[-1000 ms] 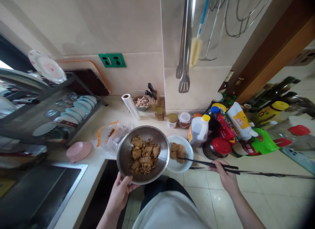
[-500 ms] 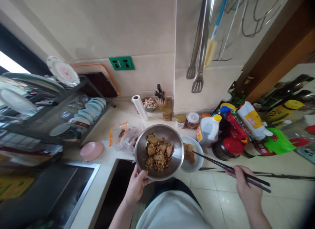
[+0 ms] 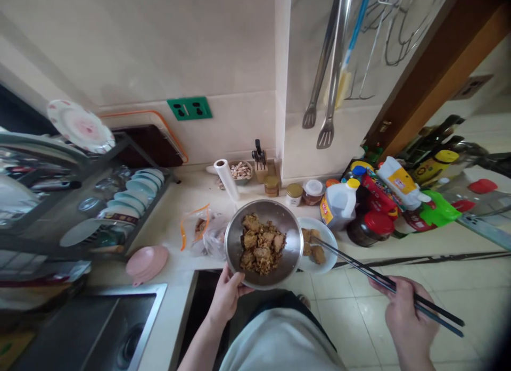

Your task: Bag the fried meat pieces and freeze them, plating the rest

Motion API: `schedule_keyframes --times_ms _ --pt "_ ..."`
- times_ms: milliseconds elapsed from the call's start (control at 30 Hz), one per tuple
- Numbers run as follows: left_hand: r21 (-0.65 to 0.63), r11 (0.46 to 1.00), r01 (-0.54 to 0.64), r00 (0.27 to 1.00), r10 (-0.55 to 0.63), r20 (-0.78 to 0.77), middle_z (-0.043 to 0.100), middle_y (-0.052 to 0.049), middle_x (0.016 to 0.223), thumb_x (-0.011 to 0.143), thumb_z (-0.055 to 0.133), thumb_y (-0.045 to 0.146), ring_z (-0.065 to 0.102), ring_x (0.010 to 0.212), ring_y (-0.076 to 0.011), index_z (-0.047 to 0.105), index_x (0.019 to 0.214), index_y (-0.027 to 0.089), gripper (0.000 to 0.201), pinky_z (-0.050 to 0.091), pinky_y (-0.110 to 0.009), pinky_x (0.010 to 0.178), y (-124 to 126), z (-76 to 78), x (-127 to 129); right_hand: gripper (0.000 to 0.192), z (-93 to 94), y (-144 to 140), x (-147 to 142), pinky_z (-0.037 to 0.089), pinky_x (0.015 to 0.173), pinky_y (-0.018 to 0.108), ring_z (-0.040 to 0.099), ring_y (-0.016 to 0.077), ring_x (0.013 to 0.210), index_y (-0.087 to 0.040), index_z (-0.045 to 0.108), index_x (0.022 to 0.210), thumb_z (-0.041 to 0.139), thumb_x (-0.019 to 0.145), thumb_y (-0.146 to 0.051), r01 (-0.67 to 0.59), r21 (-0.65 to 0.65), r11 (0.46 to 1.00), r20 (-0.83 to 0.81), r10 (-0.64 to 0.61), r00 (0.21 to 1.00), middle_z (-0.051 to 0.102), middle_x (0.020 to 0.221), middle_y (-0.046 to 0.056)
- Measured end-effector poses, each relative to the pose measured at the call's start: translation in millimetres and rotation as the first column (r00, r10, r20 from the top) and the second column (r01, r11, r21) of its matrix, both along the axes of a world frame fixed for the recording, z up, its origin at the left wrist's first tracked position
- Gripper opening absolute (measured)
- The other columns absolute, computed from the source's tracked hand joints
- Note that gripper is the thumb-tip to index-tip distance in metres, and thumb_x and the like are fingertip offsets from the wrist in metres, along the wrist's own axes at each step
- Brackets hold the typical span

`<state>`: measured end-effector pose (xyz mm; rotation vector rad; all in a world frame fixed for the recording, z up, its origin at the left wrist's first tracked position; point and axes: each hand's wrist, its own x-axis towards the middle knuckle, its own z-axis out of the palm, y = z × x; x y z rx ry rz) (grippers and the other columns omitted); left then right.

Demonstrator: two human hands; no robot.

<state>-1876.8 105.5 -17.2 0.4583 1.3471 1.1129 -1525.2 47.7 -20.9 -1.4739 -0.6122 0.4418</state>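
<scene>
My left hand (image 3: pixel 227 294) grips the near left rim of a steel mixing bowl (image 3: pixel 293 243). Brown chunks of coated food (image 3: pixel 261 246) lie in it among loose crumbs. In my right hand (image 3: pixel 411 307) are dark chopsticks (image 3: pixel 361 267), which point left toward a pale plate (image 3: pixel 327 262) beside the bowl. Their tips are at the pieces of food (image 3: pixel 317 254) on that plate; I cannot tell whether a piece is pinched. The bowl hides the plate's left edge.
Left stand a dish rack (image 3: pixel 159 200), a pink bowl (image 3: pixel 147 262) and a sink (image 3: pixel 157 302). Behind are a plastic bag (image 3: pixel 209 235), a white roll (image 3: pixel 227 182) and jars (image 3: pixel 294 194). A jug (image 3: pixel 339 206) and several bottles crowd the right. Spatulas (image 3: pixel 325 131) hang above.
My right hand has moved right and slightly down with the chopsticks, whose tips stay at the plate. More separate pieces show on the plate. The bowl remains in my left hand. The view has shifted slightly.
</scene>
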Motion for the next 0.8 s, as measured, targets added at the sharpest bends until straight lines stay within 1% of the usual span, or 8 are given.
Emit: schedule_keyframes --times_ms 67,133,233,333,467,567,700,800 --pt "0.005 0.999 0.042 0.999 -0.042 0.015 0.064 0.005 0.07 0.057 0.072 0.021 0.063 0.055 -0.0134 0.051 0.103 0.021 0.051 0.056 -0.027 0.051 3 -1.0 0 0.035 7.4 3 -22 0.057 0.053 0.034 0.066 0.0201 0.051 -0.017 0.061 0.08 0.066 0.08 -0.051 -0.046 0.054 0.998 -0.044 0.048 0.998 0.067 0.068 0.004" --pt "0.018 0.996 0.083 0.996 -0.083 0.027 0.064 0.005 0.072 0.057 0.073 0.022 0.063 0.056 -0.0141 0.051 0.109 0.021 0.056 0.056 -0.026 0.05 5 -1.8 2 0.035 5.8 9 -42 0.058 0.053 0.033 0.067 0.0203 0.054 -0.017 0.061 0.079 0.066 0.08 -0.052 -0.113 0.04 0.993 -0.04 0.115 0.993 0.068 0.07 0.005" --pt "0.039 0.99 0.135 0.99 -0.137 0.033 0.064 0.004 0.072 0.058 0.074 0.022 0.062 0.057 -0.0133 0.052 0.107 0.021 0.054 0.055 -0.024 0.05 6 -1.6 4 0.033 -6.2 18 -64 0.059 0.054 0.032 0.067 0.0198 0.056 -0.018 0.062 0.08 0.067 0.079 -0.051 -0.145 -0.002 0.989 -0.052 0.145 0.988 0.069 0.071 0.005" --pt "0.046 0.985 0.166 0.984 -0.169 0.054 0.063 0.004 0.071 0.059 0.074 0.022 0.059 0.058 -0.0123 0.052 0.107 0.021 0.053 0.053 -0.022 0.049 5 -0.2 6 0.032 -18.0 18 -75 0.06 0.057 0.032 0.068 0.0187 0.055 -0.017 0.061 0.081 0.068 0.079 -0.049 -0.12 0.021 0.993 -0.117 0.122 0.986 0.068 0.071 0.003" --pt "0.037 0.984 0.176 0.981 -0.179 0.07 0.063 0.005 0.071 0.059 0.073 0.021 0.058 0.057 -0.0107 0.052 0.104 0.022 0.05 0.052 -0.02 0.048 4 1.7 10 0.029 -25.8 15 -76 0.062 0.062 0.035 0.07 0.0191 0.058 -0.017 0.061 0.078 0.067 0.081 -0.046 -0.124 0.106 0.987 -0.198 0.144 0.97 0.067 0.071 0.001" --pt "0.024 0.986 0.168 0.984 -0.169 0.063 0.063 0.004 0.072 0.059 0.073 0.021 0.058 0.059 -0.0111 0.052 0.101 0.021 0.047 0.053 -0.021 0.049 3 1.2 17 0.028 -27.5 18 -71 0.062 0.063 0.035 0.071 0.0207 0.062 -0.017 0.063 0.079 0.066 0.082 -0.045 -0.207 0.092 0.974 -0.178 0.22 0.959 0.069 0.073 0.003" --pt "-0.013 0.988 0.152 0.987 -0.151 0.047 0.065 0.003 0.072 0.058 0.072 0.021 0.061 0.06 -0.0143 0.052 0.1 0.021 0.046 0.056 -0.027 0.051 0 -2.3 26 0.027 -23.4 28 -57 0.062 0.066 0.036 0.07 0.0217 0.064 -0.018 0.066 0.08 0.065 0.082 -0.045 -0.322 0.041 0.946 -0.12 0.324 0.938 0.071 0.075 0.006" --pt "-0.038 0.994 0.099 0.995 -0.098 0.029 0.065 0.003 0.07 0.057 0.074 0.023 0.062 0.058 -0.0151 0.051 0.097 0.021 0.046 0.057 -0.029 0.052 -3 -4.8 26 0.025 -15.5 34 -39 0.062 0.065 0.036 0.07 0.0208 0.063 -0.019 0.066 0.08 0.065 0.083 -0.044 -0.294 0.071 0.953 -0.119 0.301 0.946 0.071 0.074 0.005"
